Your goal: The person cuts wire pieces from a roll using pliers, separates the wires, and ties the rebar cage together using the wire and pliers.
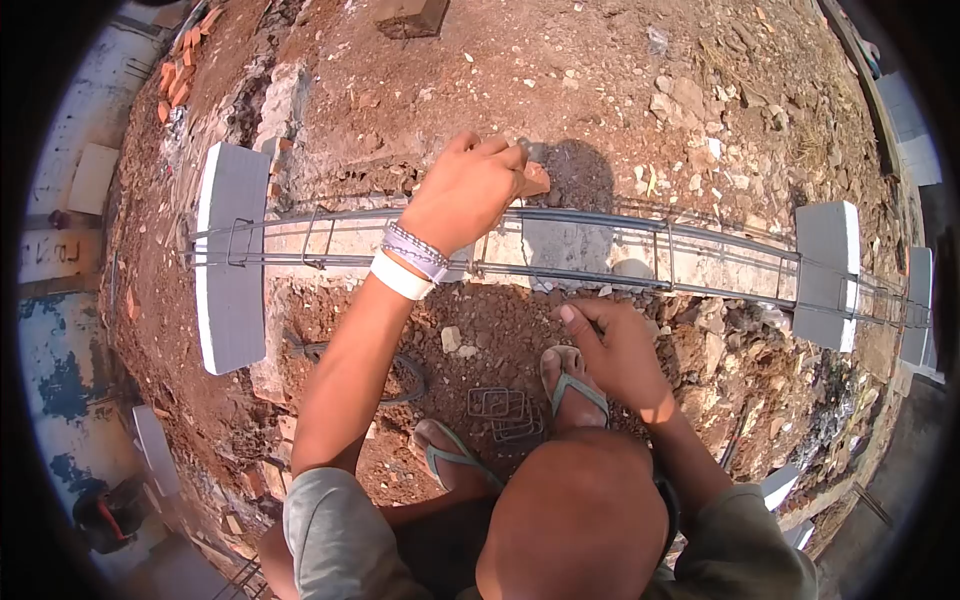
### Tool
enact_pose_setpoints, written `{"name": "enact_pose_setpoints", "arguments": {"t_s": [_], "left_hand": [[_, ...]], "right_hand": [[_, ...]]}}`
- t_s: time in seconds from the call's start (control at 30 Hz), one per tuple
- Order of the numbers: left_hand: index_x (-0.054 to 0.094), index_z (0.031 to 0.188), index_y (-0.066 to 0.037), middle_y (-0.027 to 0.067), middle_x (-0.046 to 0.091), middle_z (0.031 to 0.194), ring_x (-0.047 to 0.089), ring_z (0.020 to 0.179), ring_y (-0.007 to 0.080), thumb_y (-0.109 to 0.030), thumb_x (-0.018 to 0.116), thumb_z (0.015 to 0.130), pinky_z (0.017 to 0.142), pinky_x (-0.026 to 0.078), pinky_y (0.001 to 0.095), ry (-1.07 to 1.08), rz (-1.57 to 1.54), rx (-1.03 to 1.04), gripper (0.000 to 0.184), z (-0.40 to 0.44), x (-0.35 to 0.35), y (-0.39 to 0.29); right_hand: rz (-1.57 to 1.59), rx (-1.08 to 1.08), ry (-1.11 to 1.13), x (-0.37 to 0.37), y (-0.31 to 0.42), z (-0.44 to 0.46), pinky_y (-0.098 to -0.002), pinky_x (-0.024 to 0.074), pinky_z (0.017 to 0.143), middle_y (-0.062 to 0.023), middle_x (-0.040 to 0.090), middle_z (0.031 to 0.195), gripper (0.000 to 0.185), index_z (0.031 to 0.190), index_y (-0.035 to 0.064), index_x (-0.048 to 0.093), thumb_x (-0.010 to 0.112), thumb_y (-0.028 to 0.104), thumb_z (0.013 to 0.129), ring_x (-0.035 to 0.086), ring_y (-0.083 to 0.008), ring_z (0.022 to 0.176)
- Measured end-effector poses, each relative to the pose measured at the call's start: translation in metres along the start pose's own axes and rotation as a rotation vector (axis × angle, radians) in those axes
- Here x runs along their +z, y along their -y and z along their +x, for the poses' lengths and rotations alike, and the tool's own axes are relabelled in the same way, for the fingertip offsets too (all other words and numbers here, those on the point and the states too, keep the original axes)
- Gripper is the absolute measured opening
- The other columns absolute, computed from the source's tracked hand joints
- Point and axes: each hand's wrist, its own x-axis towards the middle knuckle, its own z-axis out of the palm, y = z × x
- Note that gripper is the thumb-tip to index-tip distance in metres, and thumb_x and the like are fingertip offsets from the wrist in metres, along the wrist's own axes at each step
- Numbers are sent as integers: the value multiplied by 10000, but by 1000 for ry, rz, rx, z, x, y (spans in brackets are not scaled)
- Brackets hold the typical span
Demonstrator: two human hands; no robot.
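A long rebar cage [590, 278] of thin steel bars and stirrups runs left to right in front of me. My left hand [465, 190] is closed above its far bars, with bracelets at the wrist; what its curled fingers hold is hidden. A reddish brick piece [537, 180] shows just beside those fingers. On the near side of the cage, my right hand [612, 340] pinches with thumb and forefinger. A thin dark wire [535, 270] seems to run from the bars down to that pinch.
Grey-faced white blocks stand at the cage's left [233, 300] and right [825, 275]. Bent wire stirrups [503, 412] lie on the soil by my sandalled feet [450, 452]. A wire coil [408, 380] is left of them. Broken bricks [180, 75] and rubble lie farther off.
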Motion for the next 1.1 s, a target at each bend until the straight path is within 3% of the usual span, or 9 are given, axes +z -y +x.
{"name": "enact_pose_setpoints", "arguments": {"t_s": [0.13, 0.23, 0.4, 0.5, 0.6, 0.73, 0.8, 0.97, 1.1], "left_hand": [[682, 775, -65, 58, 620, 940, 599, 922, 241, -147, 627, 834, 843, 434, 396, 12, -62, -123, 115, -7, -5, -8], [683, 799, -49, 68, 620, 930, 599, 889, 266, -140, 633, 847, 835, 438, 400, 229, -172, -328, 115, -8, -5, 10], [664, 820, -23, 63, 620, 934, 589, 895, 280, -128, 638, 856, 834, 429, 404, 4, -65, -222, 114, -21, -9, -2], [666, 825, -14, 61, 617, 943, 583, 916, 280, -121, 637, 853, 846, 426, 401, -38, -39, -286, 114, -26, -7, -15], [671, 850, 12, 78, 616, 959, 587, 932, 282, -125, 622, 865, 876, 424, 393, -122, -118, -445, 146, -34, -6, -28], [680, 874, 22, 139, 637, 1019, 565, 995, 322, -149, 615, 861, 924, 418, 413, -167, -531, -793, 183, -69, 22, -11], [671, 926, 1, 126, 628, 1070, 566, 1041, 270, -169, 623, 879, 970, 396, 377, -1, -733, -783, 183, -75, 12, 0], [672, 970, -41, 77, 619, 1133, 546, 1121, 217, -257, 689, 886, 1015, 366, 362, 320, -1026, -764, 232, -73, -6, 25], [676, 886, -54, 73, 650, 1051, 561, 1119, 252, -370, 744, 826, 976, 376, 399, 327, -423, -482, 329, -62, -16, 26]], "right_hand": [[37, -55, -4, 1, -9, 5, -433, 423, 595, -234, 544, 659, 249, 804, -57, 599, 560, 153, 932, 533, -403, 602], [5, -78, 9, -1, -8, 15, -444, 426, 599, -243, 524, 640, 288, 741, -63, 564, 542, 158, 925, 526, -416, 596], [-52, -60, 66, -3, -4, 27, -455, 422, 605, -241, 512, 618, 324, 711, -62, 552, 522, 174, 931, 513, -425, 586], [-20, -18, 111, -4, -4, 34, -472, 431, 619, -253, 532, 643, 313, 714, -63, 566, 527, 165, 924, 541, -434, 628], [-188, -110, 114, -3, -1, 44, -486, 446, 637, -273, 556, 682, 307, 726, -76, 580, 537, 162, 915, 579, -431, 685], [-343, -186, 88, -3, 4, 51, -497, 471, 653, -256, 591, 697, 260, 705, -65, 595, 548, 125, 878, 604, -425, 712], [-507, -274, 78, -4, 6, 57, -514, 469, 644, -241, 598, 653, 287, 713, -57, 611, 543, 145, 905, 603, -437, 672], [-688, -314, 44, 0, 4, 77, -482, 512, 628, -240, 610, 654, 142, 675, -34, 618, 611, 72, 769, 633, -411, 683], [-766, -350, 63, 10, -3, 86, -466, 524, 622, -227, 616, 637, 89, 649, -20, 623, 644, 56, 690, 655, -390, 681]]}}
